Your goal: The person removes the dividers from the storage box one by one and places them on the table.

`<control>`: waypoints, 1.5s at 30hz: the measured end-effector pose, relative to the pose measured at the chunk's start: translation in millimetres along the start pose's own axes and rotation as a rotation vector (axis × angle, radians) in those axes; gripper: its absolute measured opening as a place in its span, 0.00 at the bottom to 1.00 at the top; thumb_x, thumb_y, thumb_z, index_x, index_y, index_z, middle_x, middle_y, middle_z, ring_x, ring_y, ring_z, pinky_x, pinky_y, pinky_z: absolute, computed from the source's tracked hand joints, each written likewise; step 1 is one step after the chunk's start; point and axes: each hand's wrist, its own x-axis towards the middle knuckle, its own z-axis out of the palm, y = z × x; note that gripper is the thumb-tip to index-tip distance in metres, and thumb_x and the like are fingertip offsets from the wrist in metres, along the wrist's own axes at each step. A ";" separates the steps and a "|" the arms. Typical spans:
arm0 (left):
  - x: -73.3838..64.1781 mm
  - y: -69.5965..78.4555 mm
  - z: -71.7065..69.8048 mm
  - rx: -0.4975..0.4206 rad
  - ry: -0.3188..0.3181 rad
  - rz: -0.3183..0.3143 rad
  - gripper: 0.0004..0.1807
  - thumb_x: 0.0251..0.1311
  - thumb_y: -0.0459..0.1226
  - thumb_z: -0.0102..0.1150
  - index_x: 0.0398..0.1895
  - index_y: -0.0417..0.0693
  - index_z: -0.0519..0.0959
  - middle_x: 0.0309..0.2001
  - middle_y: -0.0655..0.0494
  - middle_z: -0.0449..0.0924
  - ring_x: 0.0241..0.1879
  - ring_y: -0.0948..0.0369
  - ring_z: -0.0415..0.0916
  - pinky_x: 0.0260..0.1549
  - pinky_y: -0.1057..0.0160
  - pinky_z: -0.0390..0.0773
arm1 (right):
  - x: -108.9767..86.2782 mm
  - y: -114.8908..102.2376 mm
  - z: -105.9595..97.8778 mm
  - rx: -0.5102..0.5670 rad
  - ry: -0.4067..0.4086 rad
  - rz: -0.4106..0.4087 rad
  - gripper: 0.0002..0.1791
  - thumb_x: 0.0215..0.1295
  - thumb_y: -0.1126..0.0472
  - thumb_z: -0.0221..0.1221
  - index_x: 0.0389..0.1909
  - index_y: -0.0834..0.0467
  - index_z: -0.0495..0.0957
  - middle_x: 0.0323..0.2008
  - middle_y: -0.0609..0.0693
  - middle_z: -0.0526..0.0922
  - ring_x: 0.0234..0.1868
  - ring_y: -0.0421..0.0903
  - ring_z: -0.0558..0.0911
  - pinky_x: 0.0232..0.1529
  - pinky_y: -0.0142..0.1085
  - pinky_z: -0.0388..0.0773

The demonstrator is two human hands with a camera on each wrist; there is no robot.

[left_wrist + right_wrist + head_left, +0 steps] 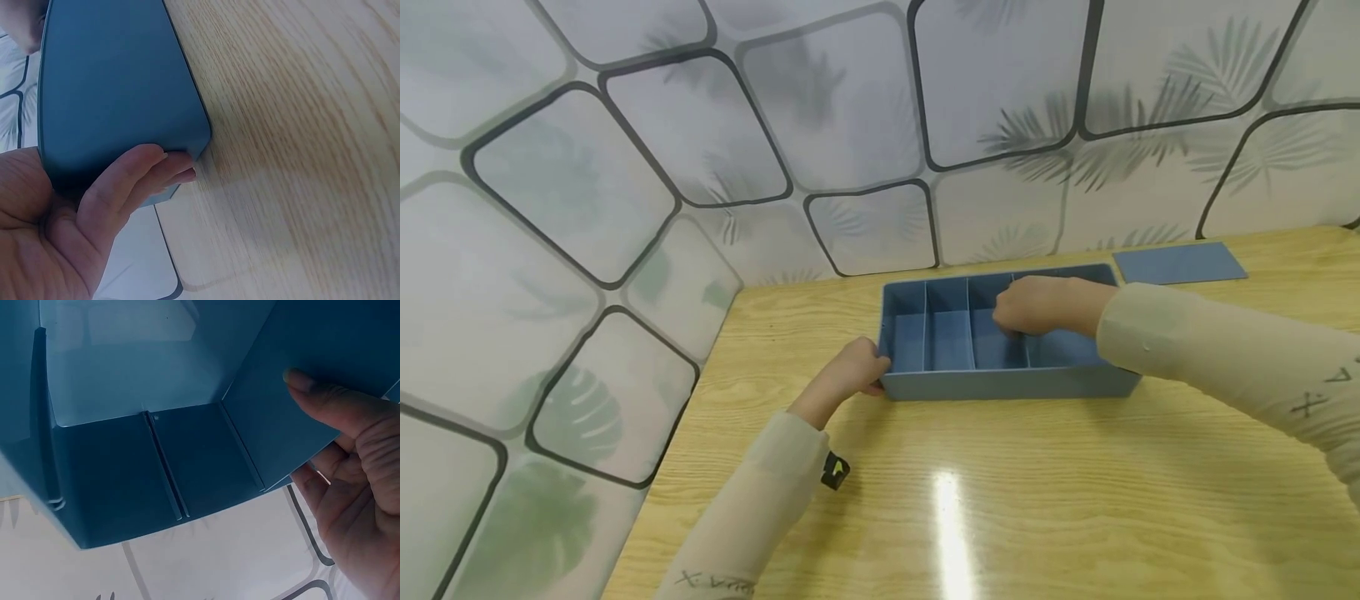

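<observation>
A long blue divided organizer box (pixel 1015 385) sits on the wooden table, its compartments facing up. My left hand (pixel 853 367) grips its near left corner; in the left wrist view the fingers (pixel 119 187) bend round the end of the box. Inside the box, my right hand (pixel 1033 306) holds the top of a divider (pixel 262 431). The right wrist view shows the thumb flat on one face of this divider and the other fingers behind it. Slots run down the box's inner wall (pixel 112 481), beside another divider (pixel 40 419).
A flat blue panel (pixel 1180 263) lies on the table (pixel 1037 500) just right of the box, near the wall. The patterned wall (pixel 865 100) rises close behind the box and also along the left side. A small black tag (pixel 835 471) shows by the left sleeve.
</observation>
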 end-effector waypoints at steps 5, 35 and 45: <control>-1.8 -1.4 2.4 -0.017 0.018 -0.006 0.17 0.62 0.30 0.42 0.13 0.45 0.63 0.30 0.38 0.80 0.25 0.55 0.82 0.27 0.63 0.84 | -1.6 0.0 -0.3 -0.017 0.020 -0.007 0.08 0.57 0.74 0.59 0.30 0.58 0.79 0.34 0.52 0.79 0.33 0.49 0.78 0.37 0.41 0.78; -1.6 -3.4 3.3 -0.023 0.025 -0.011 0.15 0.62 0.30 0.42 0.16 0.44 0.64 0.31 0.37 0.80 0.26 0.54 0.83 0.27 0.63 0.84 | -19.0 5.7 -23.3 -0.006 0.082 -0.097 0.07 0.56 0.74 0.59 0.27 0.61 0.83 0.28 0.51 0.83 0.30 0.46 0.78 0.32 0.38 0.77; 1.2 -4.3 5.0 -0.009 0.035 -0.025 0.16 0.63 0.31 0.42 0.15 0.45 0.63 0.28 0.39 0.80 0.24 0.55 0.83 0.26 0.63 0.84 | -25.1 7.4 -31.6 0.004 0.087 -0.091 0.19 0.55 0.76 0.53 0.14 0.53 0.64 0.17 0.43 0.61 0.22 0.40 0.55 0.24 0.34 0.53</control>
